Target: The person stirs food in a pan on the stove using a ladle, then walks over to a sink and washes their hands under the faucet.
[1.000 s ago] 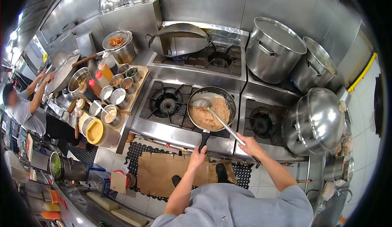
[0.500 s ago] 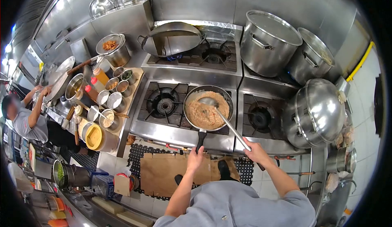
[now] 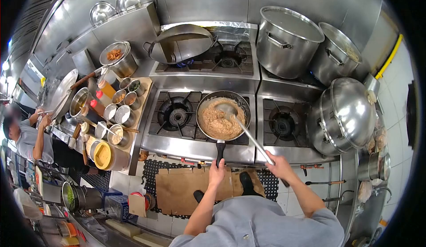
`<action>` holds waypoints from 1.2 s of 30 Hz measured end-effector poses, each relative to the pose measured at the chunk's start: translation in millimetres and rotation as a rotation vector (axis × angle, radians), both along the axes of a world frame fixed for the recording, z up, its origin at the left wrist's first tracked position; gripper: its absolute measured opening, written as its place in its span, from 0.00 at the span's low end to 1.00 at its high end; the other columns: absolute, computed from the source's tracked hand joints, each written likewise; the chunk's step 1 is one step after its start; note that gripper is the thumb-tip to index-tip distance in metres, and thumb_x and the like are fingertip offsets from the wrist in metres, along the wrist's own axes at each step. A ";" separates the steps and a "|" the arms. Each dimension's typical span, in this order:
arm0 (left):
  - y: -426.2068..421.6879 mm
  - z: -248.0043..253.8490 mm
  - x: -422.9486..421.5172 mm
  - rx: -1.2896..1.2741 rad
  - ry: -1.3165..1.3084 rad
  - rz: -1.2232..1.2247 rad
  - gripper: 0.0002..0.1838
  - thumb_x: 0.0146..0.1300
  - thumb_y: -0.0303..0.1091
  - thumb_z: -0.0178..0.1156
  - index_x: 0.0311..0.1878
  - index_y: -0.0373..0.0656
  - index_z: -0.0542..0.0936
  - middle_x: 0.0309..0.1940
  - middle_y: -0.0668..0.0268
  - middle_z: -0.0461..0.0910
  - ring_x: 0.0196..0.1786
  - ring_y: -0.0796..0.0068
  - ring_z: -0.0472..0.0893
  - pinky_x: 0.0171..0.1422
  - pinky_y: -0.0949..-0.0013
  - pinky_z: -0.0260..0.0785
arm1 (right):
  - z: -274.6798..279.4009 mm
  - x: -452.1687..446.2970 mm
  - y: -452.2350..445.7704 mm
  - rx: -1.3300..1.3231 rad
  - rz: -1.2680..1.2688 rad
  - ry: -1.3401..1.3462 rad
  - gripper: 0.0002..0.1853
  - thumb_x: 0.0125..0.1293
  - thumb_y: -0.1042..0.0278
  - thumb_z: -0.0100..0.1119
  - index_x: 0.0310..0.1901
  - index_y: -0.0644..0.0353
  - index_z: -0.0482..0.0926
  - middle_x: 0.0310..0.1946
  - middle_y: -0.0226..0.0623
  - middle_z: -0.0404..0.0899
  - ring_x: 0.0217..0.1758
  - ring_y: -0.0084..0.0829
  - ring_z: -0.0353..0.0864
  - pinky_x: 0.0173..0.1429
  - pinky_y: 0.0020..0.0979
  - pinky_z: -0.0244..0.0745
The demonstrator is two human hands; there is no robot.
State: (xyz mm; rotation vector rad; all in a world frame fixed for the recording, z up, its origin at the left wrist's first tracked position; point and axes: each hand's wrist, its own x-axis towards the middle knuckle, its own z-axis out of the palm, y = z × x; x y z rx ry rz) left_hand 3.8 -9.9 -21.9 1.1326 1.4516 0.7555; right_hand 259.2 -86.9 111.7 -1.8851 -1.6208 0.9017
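A frying pan [image 3: 203, 125] sits on the front middle burner, its black handle pointing toward me. My left hand [image 3: 216, 172] is wrapped round that handle. Thick, light-brown food [image 3: 216, 123] fills most of the pan. In my right hand [image 3: 280, 166] is the long handle of a metal ladle [image 3: 251, 137], slanting from lower right to upper left. The ladle's bowl rests in the food, right of the pan's middle, and its underside is hidden.
Left of the stove, a board holds metal cups [image 3: 126, 115], sauce bottles and a yellow-topped tub [image 3: 103, 156]. A wok [image 3: 184, 45] stands behind. Large stockpots [image 3: 288, 42] and a domed steamer [image 3: 344, 116] stand at right. A co-worker [image 3: 33, 136] works at far left.
The ladle's bowl has shifted slightly within the pan, and the food's surface has been stirred into a different shape. Both hands keep their holds. The view has shifted a little.
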 end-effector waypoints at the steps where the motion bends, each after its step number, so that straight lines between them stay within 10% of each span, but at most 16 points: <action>1: -2.8 -2.8 -0.9 0.005 -0.043 0.003 0.22 0.64 0.52 0.53 0.41 0.39 0.72 0.19 0.67 0.72 0.19 0.76 0.71 0.22 0.70 0.62 | -8.6 6.0 12.1 0.099 0.025 -0.086 0.31 0.57 0.68 0.57 0.65 0.56 0.63 0.32 0.56 0.78 0.30 0.45 0.81 0.40 0.35 0.74; 6: 2.3 2.2 -5.7 -0.093 -0.031 -0.031 0.26 0.63 0.55 0.53 0.43 0.37 0.73 0.21 0.62 0.75 0.23 0.71 0.75 0.28 0.67 0.66 | -53.0 5.1 67.5 0.093 0.035 -0.050 0.31 0.57 0.69 0.56 0.65 0.55 0.63 0.31 0.58 0.77 0.31 0.49 0.79 0.39 0.37 0.73; 17: 2.6 14.2 -8.5 -0.140 -0.184 -0.035 0.24 0.64 0.54 0.54 0.43 0.38 0.72 0.18 0.67 0.71 0.18 0.77 0.70 0.20 0.71 0.61 | 69.9 -6.4 -14.0 -0.375 0.088 0.062 0.31 0.58 0.67 0.58 0.65 0.54 0.64 0.43 0.58 0.77 0.44 0.47 0.80 0.49 0.33 0.72; 29: 4.0 4.2 -5.0 -0.132 -0.127 -0.020 0.23 0.64 0.53 0.53 0.43 0.40 0.70 0.16 0.69 0.70 0.15 0.79 0.68 0.18 0.72 0.59 | -72.6 -18.8 23.1 0.182 -0.062 -0.041 0.29 0.61 0.69 0.54 0.65 0.60 0.62 0.36 0.57 0.77 0.38 0.53 0.77 0.46 0.40 0.72; 36: 3.8 17.2 -7.7 -0.160 -0.173 -0.043 0.23 0.64 0.53 0.54 0.46 0.40 0.69 0.17 0.69 0.69 0.15 0.79 0.68 0.16 0.73 0.59 | -8.4 -7.8 23.1 -0.104 -0.031 0.033 0.30 0.59 0.67 0.57 0.65 0.53 0.64 0.40 0.51 0.79 0.38 0.36 0.80 0.47 0.29 0.72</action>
